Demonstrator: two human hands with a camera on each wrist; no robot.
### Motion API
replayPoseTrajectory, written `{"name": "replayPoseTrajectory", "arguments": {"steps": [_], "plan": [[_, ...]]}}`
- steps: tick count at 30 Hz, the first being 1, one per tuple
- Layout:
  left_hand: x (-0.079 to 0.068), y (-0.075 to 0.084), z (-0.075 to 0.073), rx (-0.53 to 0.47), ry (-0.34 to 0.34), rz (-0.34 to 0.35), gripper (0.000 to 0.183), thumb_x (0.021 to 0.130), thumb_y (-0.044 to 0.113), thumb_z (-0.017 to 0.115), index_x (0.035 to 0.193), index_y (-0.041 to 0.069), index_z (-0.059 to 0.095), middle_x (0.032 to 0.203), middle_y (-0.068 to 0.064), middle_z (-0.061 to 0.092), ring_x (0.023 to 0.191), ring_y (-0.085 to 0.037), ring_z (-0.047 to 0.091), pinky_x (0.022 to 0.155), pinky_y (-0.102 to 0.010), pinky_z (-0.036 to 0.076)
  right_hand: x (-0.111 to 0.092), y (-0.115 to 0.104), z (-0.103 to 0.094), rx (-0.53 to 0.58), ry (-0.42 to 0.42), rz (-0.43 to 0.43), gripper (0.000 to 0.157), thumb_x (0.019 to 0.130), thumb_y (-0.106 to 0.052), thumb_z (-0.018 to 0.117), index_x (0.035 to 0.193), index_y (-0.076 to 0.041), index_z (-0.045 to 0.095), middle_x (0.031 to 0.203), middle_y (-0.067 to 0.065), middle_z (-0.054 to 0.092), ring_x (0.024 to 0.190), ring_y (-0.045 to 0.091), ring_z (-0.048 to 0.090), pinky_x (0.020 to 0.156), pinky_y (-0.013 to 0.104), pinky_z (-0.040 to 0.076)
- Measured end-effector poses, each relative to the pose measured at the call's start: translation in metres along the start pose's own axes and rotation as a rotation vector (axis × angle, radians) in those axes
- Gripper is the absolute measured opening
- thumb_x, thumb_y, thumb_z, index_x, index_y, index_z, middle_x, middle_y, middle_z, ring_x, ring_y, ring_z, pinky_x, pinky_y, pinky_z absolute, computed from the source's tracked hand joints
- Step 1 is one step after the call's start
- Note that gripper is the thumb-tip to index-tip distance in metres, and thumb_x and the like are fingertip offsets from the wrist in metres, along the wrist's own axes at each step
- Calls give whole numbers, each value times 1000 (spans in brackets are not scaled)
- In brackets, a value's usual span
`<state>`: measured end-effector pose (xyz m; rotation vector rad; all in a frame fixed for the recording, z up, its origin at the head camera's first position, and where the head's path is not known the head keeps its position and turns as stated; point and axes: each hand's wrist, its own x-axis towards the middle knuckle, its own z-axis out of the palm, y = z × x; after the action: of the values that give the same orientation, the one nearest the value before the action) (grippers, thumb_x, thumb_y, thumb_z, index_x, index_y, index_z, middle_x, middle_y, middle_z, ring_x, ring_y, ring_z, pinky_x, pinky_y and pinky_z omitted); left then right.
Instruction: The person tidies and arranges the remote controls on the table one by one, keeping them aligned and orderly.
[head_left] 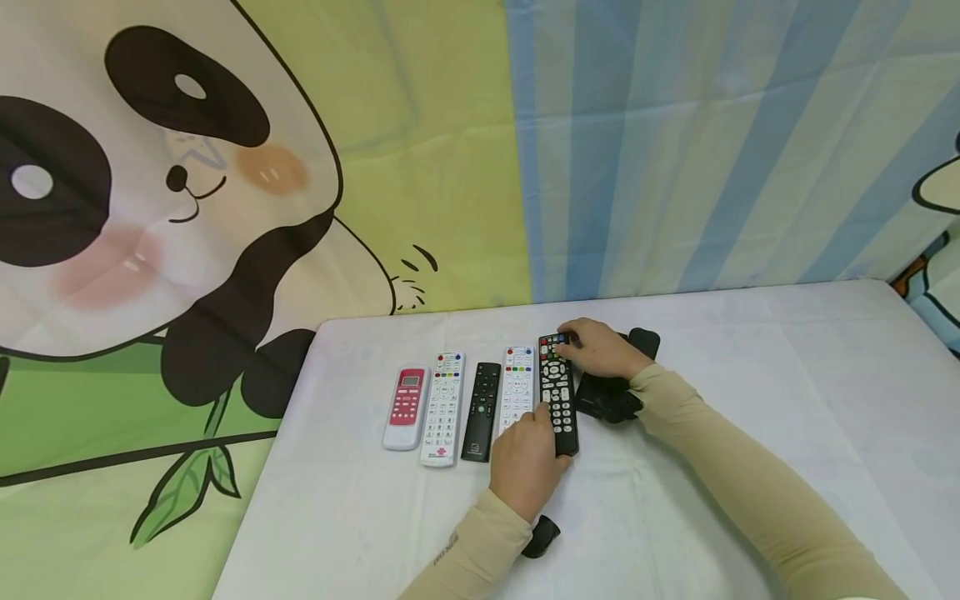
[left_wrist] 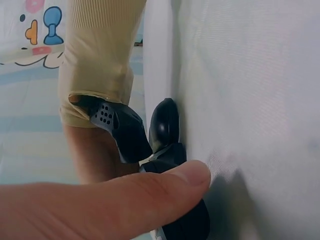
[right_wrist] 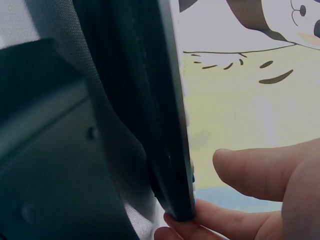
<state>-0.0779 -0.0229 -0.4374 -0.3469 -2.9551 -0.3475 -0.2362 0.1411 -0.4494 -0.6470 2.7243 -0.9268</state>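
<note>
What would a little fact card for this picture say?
Row from picture's left: pink-and-white remote, white remote, black remote, second white remote, second black remote
How many: five
Left hand: grips second black remote's near end
Right hand: touches its far end
Table: white
Behind: big panda, blue stripes

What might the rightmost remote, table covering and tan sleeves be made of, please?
Rightmost remote: probably hard black plastic, low sheen, with a smooth straight edge. Table covering: likely matte white cloth, with visible weave and soft creases. Tan sleeves: apparently matte stretch knit, finely ribbed.
</note>
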Motion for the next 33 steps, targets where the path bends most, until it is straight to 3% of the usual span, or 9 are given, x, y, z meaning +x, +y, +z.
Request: {"name": "replayPoseTrajectory", "arguments": {"steps": [12,24,33], "plan": [[-1,3,5,85,3,35,71,63,35,97,116,-1,67,85,-10,70,70,-22,69,54,-33,52,0,1,2,-4,16,-26,45,101,-22,58,132,9,58,104,15,63,86,25,53,81,45,43],[-2,1,6,121,-2,67,70,63,37,97,114,-1,68,87,-12,68,73,-23,69,57,-33,54,-2,-2,4,-32,15,-10,47,101,-26,58,133,9,57,126,24,62,120,39,57,103,53,43],[-2,-1,6,128,18,81,75,59,35,99,118,0,69,94,-13,66,78,-23,68,59,-33,55,-1,2,4,-38,22,-37,46,101,-25,58,132,8,58,128,24,62,124,41,55,105,54,41]]}}
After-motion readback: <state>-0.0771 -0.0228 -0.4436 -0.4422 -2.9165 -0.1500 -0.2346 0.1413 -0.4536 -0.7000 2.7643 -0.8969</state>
